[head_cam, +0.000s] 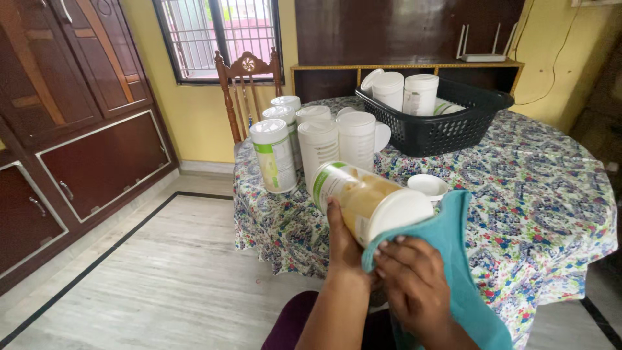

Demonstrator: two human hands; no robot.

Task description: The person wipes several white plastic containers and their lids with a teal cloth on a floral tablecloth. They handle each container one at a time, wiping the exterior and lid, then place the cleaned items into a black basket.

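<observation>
While the left hand [343, 243] clamps a tilted white jar [366, 201] above the near table [551, 214] edge, the right hand [414, 285] presses a teal cloth [463, 259] against its lid. Risk: one-handed grip slips, jar drops to the floor [162, 279].

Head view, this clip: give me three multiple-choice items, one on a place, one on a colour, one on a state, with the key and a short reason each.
1. Where is the black basket?
A. on the floor
B. on the round table
C. on the chair

2. What colour is the cloth?
A. teal
B. red
C. white

3. How is the canister in the left hand held?
A. upright
B. tilted on its side
C. upside down on the table

Key: 1 B, it stands on the flowered tablecloth. 2 A, the cloth under the right hand is teal. 3 B, its white lid points to the lower right, toward the cloth.
</observation>
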